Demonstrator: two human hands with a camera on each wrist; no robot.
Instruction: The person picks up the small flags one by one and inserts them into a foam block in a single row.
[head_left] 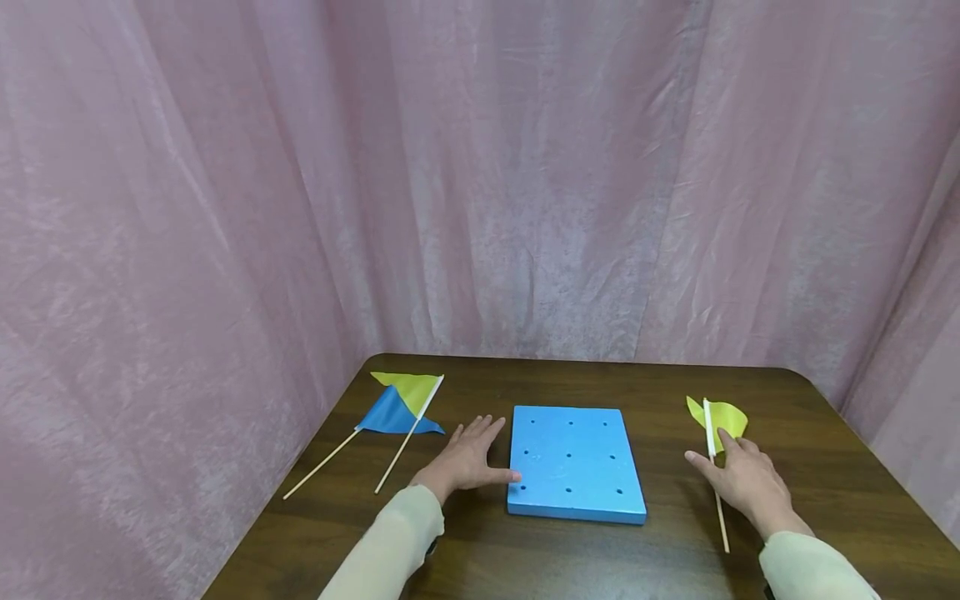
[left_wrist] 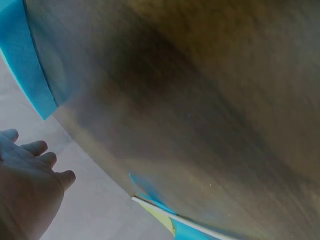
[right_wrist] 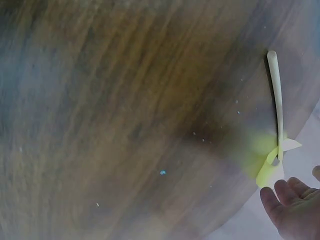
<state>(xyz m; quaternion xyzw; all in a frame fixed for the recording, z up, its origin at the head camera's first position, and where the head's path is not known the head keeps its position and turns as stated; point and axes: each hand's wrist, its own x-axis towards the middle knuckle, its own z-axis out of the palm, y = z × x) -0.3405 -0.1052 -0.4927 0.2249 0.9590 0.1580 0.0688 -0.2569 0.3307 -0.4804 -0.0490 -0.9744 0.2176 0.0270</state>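
A light blue board (head_left: 573,467) with rows of small holes lies flat on the wooden table. Beside its left edge my left hand (head_left: 467,460) is spread, its thumb over the board's near left corner; whether it touches cannot be told. Over on the right, a small yellow flag (head_left: 727,421) on a thin stick lies on the table. My right hand (head_left: 746,482) hovers at this flag with fingers extended, and the right wrist view shows the yellow flag (right_wrist: 270,170) just beyond the fingertips. Nothing is held in either hand.
To the left, another yellow flag (head_left: 412,392) lies across a blue flag (head_left: 390,414), their sticks pointing toward the near side. Pink curtains (head_left: 510,183) hang behind the dark wooden table (head_left: 480,379) and at both its sides. Tiny specks (right_wrist: 162,172) dot the tabletop.
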